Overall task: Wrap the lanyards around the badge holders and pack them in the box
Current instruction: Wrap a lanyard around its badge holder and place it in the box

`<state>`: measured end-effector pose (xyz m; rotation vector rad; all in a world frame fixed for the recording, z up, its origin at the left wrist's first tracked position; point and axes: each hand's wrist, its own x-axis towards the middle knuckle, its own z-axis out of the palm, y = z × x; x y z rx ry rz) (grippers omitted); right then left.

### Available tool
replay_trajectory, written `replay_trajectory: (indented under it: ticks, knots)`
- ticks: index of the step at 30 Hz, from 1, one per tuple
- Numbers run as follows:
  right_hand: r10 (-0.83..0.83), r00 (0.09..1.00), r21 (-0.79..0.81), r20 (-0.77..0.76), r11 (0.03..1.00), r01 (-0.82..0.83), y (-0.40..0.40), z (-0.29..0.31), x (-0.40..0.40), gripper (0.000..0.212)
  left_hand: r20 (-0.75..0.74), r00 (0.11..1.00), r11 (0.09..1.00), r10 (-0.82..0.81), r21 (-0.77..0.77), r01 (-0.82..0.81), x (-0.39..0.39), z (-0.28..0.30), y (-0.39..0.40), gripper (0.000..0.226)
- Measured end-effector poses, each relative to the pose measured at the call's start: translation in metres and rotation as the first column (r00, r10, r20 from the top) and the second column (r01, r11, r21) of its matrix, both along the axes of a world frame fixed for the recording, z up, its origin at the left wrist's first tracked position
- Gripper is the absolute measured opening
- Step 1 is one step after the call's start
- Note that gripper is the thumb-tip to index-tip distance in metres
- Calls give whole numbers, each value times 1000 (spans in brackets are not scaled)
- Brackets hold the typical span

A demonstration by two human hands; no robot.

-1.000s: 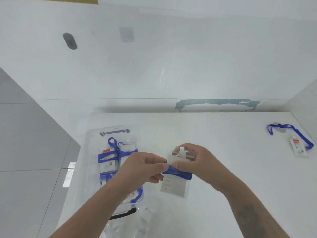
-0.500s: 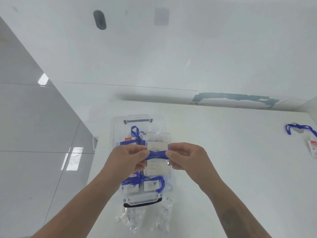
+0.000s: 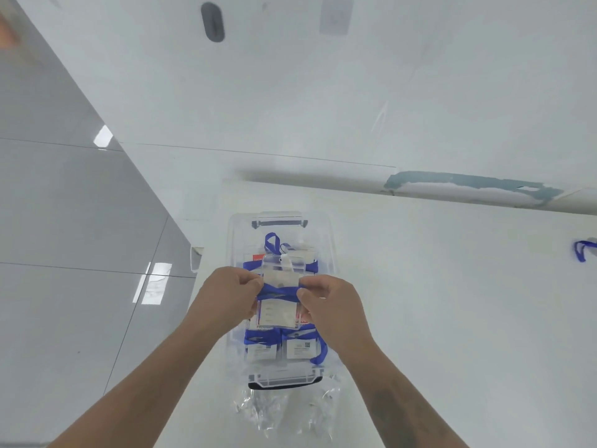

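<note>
Here, left hand pinching the left edge of a clear badge holder, fingers curled round it. Across the holder's middle, blue lanyard wound in several turns. Right hand pinching the opposite edge, thumb down on the wraps. Held just above the open clear box, over wrapped badges already inside. Below the box, crinkled plastic bags. Far right on the white table, another lanyard waiting, partly out of frame. Likely risk: wraps loosening on release, letting the strap spring free and snag neighbours; also landing crooked on the pile.
</note>
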<state>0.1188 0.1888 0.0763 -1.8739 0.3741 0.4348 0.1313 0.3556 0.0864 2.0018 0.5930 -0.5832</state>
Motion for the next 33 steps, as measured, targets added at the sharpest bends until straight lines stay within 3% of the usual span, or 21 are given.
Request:
replay_trajectory:
  ticks: [5,9,13,19,23,29,33]
  knots:
    - [28,997,28,-73,999,-26,-1,2,6,24,-20,997,994,-75,-83,73,11,7,15,7]
    - [57,993,9,-102,998,-56,0,3,8,17,-22,954,955,-298,-6,298,28,9,22,22]
    - [73,987,-36,-147,996,-79,1,2,9,10,-104,820,822,-563,36,569,56,17,29,20]
    - [134,980,-172,-145,972,-158,7,-4,12,17,-284,598,616,-750,33,787,94,18,23,26]
    - [179,977,-242,-119,949,-203,8,-6,14,19,-374,455,454,-808,95,886,106,13,10,26]
    - [192,972,-330,-139,916,-228,15,-17,11,17,-479,324,325,-816,83,942,120,4,-5,16]
    - [174,964,-320,-199,919,-232,24,-27,10,15,-563,179,86,-807,189,978,125,-7,-19,17]
